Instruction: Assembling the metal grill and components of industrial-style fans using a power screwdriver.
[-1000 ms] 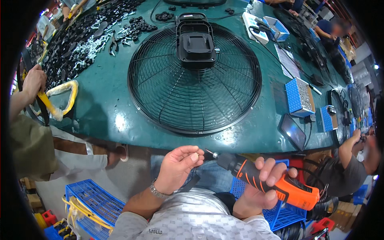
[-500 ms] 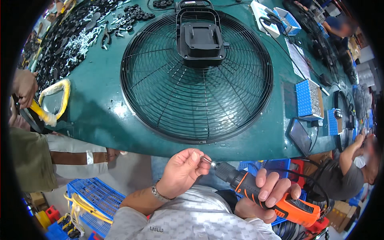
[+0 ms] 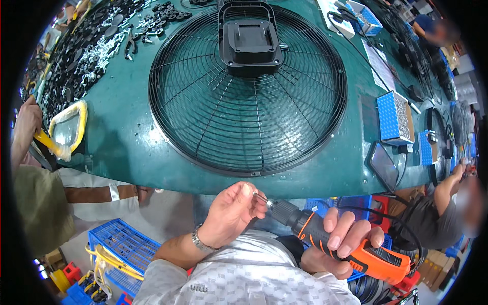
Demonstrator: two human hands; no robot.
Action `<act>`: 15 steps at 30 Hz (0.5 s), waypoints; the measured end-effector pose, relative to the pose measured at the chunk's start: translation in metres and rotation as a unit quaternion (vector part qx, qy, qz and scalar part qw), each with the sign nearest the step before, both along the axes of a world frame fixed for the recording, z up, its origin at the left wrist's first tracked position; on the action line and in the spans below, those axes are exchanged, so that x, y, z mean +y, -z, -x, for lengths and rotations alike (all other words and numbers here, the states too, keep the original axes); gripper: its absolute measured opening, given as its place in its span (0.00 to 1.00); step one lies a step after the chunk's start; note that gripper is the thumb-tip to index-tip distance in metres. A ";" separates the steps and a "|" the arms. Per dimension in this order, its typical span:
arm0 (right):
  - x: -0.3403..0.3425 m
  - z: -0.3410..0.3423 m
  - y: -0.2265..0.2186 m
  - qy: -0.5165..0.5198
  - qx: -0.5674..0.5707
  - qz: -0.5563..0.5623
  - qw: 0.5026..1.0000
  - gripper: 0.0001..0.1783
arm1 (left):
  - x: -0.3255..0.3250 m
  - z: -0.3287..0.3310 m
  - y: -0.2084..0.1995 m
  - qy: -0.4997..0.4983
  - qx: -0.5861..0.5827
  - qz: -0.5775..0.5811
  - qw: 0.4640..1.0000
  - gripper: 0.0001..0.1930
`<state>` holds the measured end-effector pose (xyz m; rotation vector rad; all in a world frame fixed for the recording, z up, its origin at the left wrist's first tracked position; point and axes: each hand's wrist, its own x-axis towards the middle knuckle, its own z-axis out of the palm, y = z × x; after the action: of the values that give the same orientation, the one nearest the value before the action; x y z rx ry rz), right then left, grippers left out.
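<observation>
A: Position of the orange-and-black, cylindrical power screwdriver [image 3: 314,233]?
B: Lower centre to lower right of the frame, slanting, inside the right hand [image 3: 338,244], whose fingers curl over the barrel. Its slim metal bit [image 3: 261,197] points up-left to the left hand [image 3: 231,211].
A: Left hand state?
B: Pinched narrow, thumb and fingers at the bit's tip. Cannot tell whether a small part is between them.
A: Containers?
B: Right of frame: an open blue-and-white patterned box [image 3: 388,119] filled with small silvery metal pieces [image 3: 404,122]. Lower left: a blue plastic lattice basket [image 3: 124,243], yellow cords [image 3: 113,260] along its near side.
A: Materials, shapes?
B: Upper centre: round black wire fan guard [image 3: 231,129], concentric rings with radial spokes, on a glossy green tabletop [image 3: 119,147]. Squarish black housing [image 3: 251,40] above its hub.
</observation>
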<state>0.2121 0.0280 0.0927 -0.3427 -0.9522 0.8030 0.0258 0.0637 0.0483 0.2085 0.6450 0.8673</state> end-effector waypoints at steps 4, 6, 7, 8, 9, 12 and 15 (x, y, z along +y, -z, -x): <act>-0.001 -0.001 0.000 -0.010 -0.009 0.000 1.000 0.33 | -0.002 0.000 0.002 -0.004 -0.003 -0.007 1.000 0.12; -0.001 -0.001 0.001 -0.010 -0.009 -0.004 1.000 0.33 | -0.003 -0.002 0.003 -0.010 0.002 -0.012 1.000 0.12; -0.001 0.000 0.002 -0.005 -0.006 -0.006 1.000 0.33 | -0.004 -0.002 0.003 -0.007 0.005 -0.019 1.000 0.12; -0.001 0.000 0.003 0.000 -0.003 -0.009 1.000 0.33 | -0.004 -0.003 0.004 -0.009 0.006 -0.024 1.000 0.12; -0.002 0.001 0.004 0.002 -0.006 -0.015 1.000 0.33 | -0.005 -0.004 0.004 -0.014 0.007 -0.026 1.000 0.12; -0.002 0.001 0.006 0.008 -0.013 -0.034 0.999 0.33 | -0.005 -0.005 0.004 -0.014 0.000 -0.048 0.999 0.12; -0.003 0.004 0.008 0.025 -0.016 -0.052 0.998 0.33 | -0.004 -0.003 0.001 -0.015 -0.014 -0.032 0.999 0.13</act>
<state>0.2085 0.0251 0.0851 -0.2898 -1.0083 0.7009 0.0292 0.0600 0.0470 0.2451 0.5953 0.9188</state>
